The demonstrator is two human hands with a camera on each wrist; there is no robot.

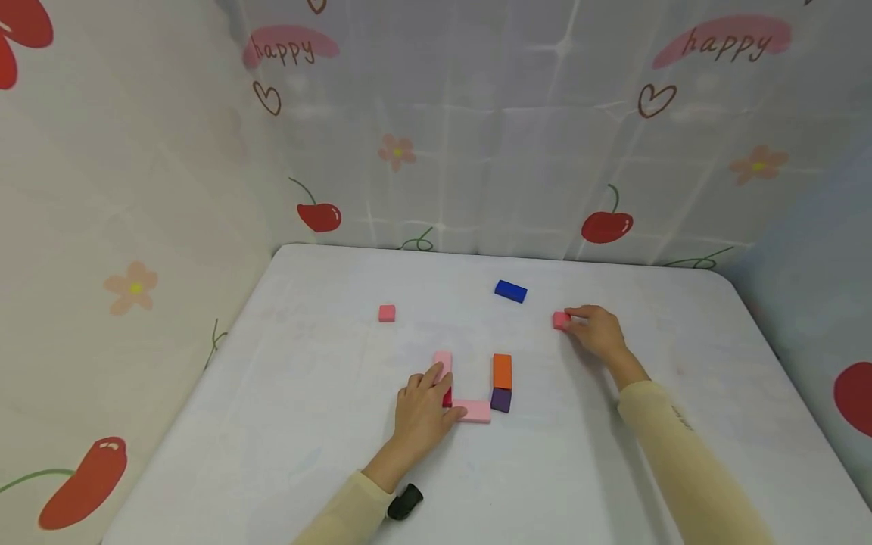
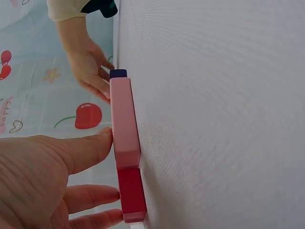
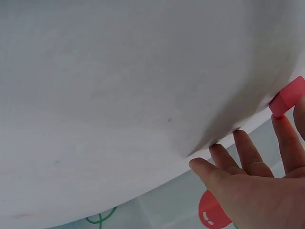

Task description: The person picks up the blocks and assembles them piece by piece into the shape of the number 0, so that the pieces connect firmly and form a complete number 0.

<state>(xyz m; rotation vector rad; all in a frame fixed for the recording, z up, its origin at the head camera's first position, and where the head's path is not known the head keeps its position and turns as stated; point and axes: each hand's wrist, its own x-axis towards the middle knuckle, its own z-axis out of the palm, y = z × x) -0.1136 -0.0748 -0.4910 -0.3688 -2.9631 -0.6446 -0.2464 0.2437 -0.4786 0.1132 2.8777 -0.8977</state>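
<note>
On the white table my left hand (image 1: 417,415) rests with fairly straight fingers on small blocks. Its thumb touches a flat pink block (image 1: 477,411); its other fingers lie along another pink block (image 1: 443,358) and a dark red block (image 2: 131,193). These meet in a corner, and an orange block (image 1: 502,371) and a purple block (image 1: 501,400) stand in line at the right end. Farther back, my right hand (image 1: 601,334) pinches a small coral-pink block (image 1: 560,321) between thumb and forefinger, at the tabletop. In the right wrist view, its other fingers (image 3: 248,150) are spread.
A blue block (image 1: 511,291) lies behind the arrangement, and a second coral-pink block (image 1: 387,313) sits to the left. A black object (image 1: 405,502) is at the left cuff. Printed curtains rise behind the table (image 1: 306,318) and at both sides.
</note>
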